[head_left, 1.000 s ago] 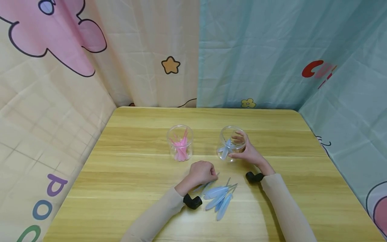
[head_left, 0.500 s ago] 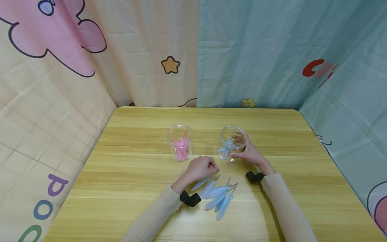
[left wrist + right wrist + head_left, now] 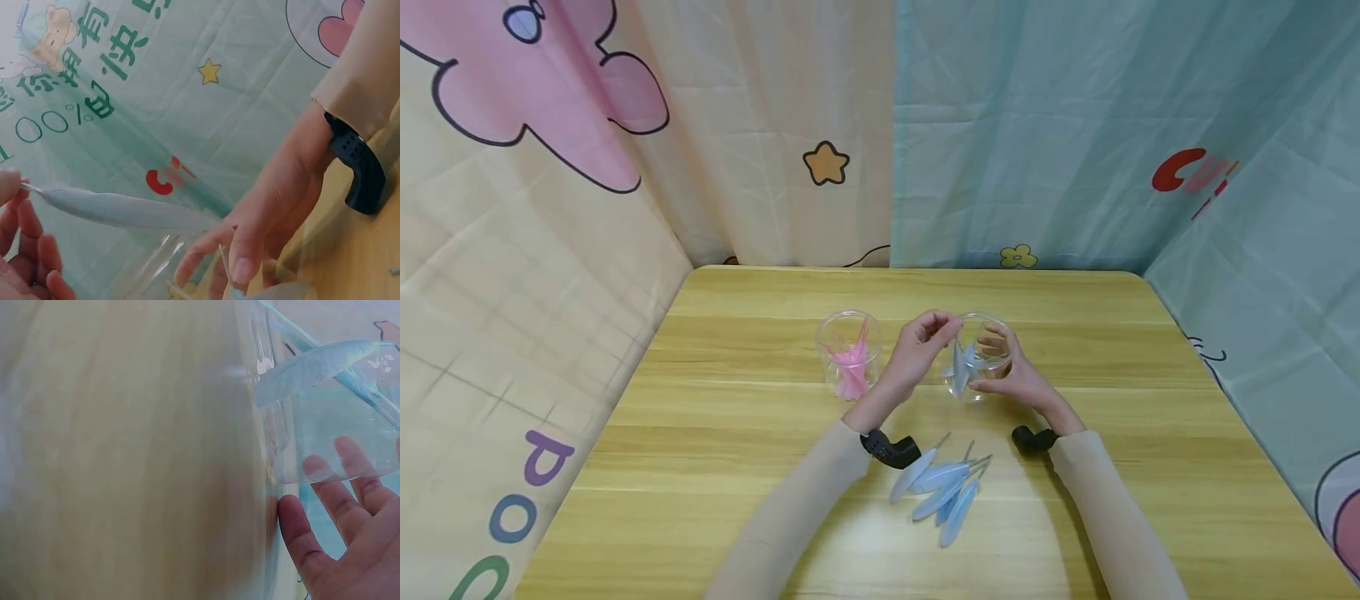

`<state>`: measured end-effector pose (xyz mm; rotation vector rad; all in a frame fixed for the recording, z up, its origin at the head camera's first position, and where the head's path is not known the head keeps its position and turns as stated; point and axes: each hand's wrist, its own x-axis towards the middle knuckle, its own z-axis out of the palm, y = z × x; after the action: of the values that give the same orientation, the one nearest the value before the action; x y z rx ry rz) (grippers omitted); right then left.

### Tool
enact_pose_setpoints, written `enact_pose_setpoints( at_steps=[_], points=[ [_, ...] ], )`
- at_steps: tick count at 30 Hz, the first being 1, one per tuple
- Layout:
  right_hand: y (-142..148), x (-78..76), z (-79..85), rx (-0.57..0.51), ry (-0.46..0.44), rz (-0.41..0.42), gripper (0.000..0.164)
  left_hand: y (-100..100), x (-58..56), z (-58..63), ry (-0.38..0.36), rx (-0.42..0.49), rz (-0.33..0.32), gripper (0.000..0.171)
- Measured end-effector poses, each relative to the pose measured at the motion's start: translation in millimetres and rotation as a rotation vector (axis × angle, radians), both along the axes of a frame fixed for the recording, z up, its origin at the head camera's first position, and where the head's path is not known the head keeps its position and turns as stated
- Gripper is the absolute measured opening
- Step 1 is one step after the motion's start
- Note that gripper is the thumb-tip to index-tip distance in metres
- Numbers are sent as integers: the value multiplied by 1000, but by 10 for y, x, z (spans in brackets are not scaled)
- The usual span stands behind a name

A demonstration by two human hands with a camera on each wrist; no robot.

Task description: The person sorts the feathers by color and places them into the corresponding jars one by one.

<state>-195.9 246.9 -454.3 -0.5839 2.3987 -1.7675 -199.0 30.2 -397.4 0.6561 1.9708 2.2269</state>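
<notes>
Currently, on my screen, a pale blue feather hangs at the clear jar.
I see the left hand pinching it by the quill near the rim, and the right hand gripping the jar's side; whether the feather's tip is inside, I cannot tell. Loose blue feathers lie on the table, with pink feathers in a second jar.

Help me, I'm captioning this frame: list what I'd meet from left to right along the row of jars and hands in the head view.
Clear jar holding pink feathers → left hand → second clear jar holding pale blue feathers → right hand.
</notes>
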Motion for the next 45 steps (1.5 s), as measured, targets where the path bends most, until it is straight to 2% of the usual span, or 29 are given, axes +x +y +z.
enact_pose_setpoints(
  at_steps=[3,6,8,11,15,19,25,28,30,32,35,38,40,42,45],
  points=[
    [12,-17,-33,5,-12,-9,95,133,-99,41,-4,165,95,26],
    [36,-58,-121,15,-36,-27,96,241,-168,72,29,230,176,26],
    [57,-85,-188,29,-45,-44,97,302,-206,86,44,252,203,25],
    [78,-104,-255,60,-50,-64,96,351,-172,177,62,258,240,23],
    [81,-110,-288,62,-45,-62,96,365,-98,256,86,199,277,21],
    [68,-100,-259,47,-51,-51,96,350,-107,154,127,97,274,23],
    [0,-18,-43,19,2,-14,93,263,-209,-200,196,12,272,28],
    [-17,-1,20,22,20,-9,92,162,-181,-320,209,-42,289,21],
    [-22,6,46,22,22,-6,91,82,-121,-373,205,-120,283,17],
    [-21,7,53,15,16,-3,91,11,-50,-424,194,-254,254,16],
    [-17,3,50,9,11,1,91,-73,79,-482,194,-554,164,24],
    [-14,0,46,16,12,1,92,-104,200,-538,237,-859,65,34],
    [-14,-1,48,23,11,-5,93,-102,269,-566,278,-1014,28,40],
    [-10,-5,43,25,7,-9,94,-90,326,-592,318,-1126,14,43],
    [0,-15,20,20,2,-14,94,-74,392,-618,366,-1237,10,45]
  ],
)
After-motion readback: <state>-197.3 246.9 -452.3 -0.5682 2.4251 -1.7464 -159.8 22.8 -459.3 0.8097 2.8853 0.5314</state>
